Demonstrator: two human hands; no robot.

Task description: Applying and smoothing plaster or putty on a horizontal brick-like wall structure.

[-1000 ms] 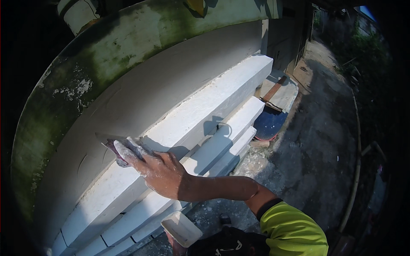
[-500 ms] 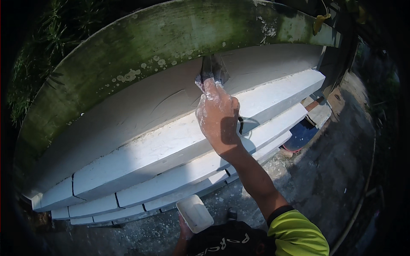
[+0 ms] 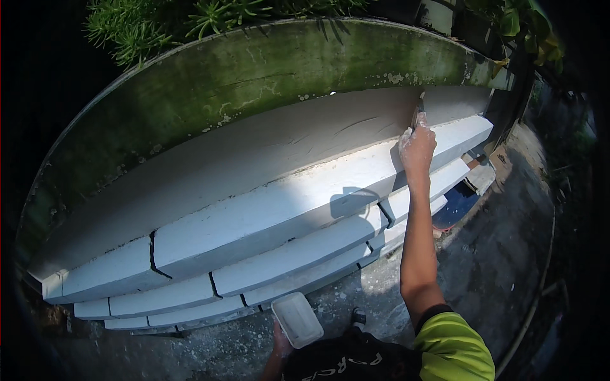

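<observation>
Stretched out to the right, my right hand (image 3: pixel 417 149) is closed round a putty knife (image 3: pixel 420 108). The knife's blade points up at the smooth pale wall face (image 3: pixel 241 152), just below the green-stained band; whether it touches there I cannot tell. White smears cover the fingers. Low down by my body, my left hand (image 3: pixel 279 341) grips the side of a white rectangular plastic tub (image 3: pixel 298 320), tilted with its mouth up. Some pale residue seems to coat its inside. Below the wall face runs a row of white stepped blocks (image 3: pixel 235 235) with dark joints.
A mossy green band (image 3: pixel 267 73) curves along the top of the wall, with leafy plants (image 3: pixel 222 16) above it. At the right, a dark blue container (image 3: pixel 455 204) stands near the steps. White-spattered concrete floor (image 3: pixel 381 298) lies below, with a shoe (image 3: pixel 359 317) on it.
My right hand has moved right along the wall with the putty knife, and the arm is now straighter. The view has shifted too. My left hand still holds the tub.
</observation>
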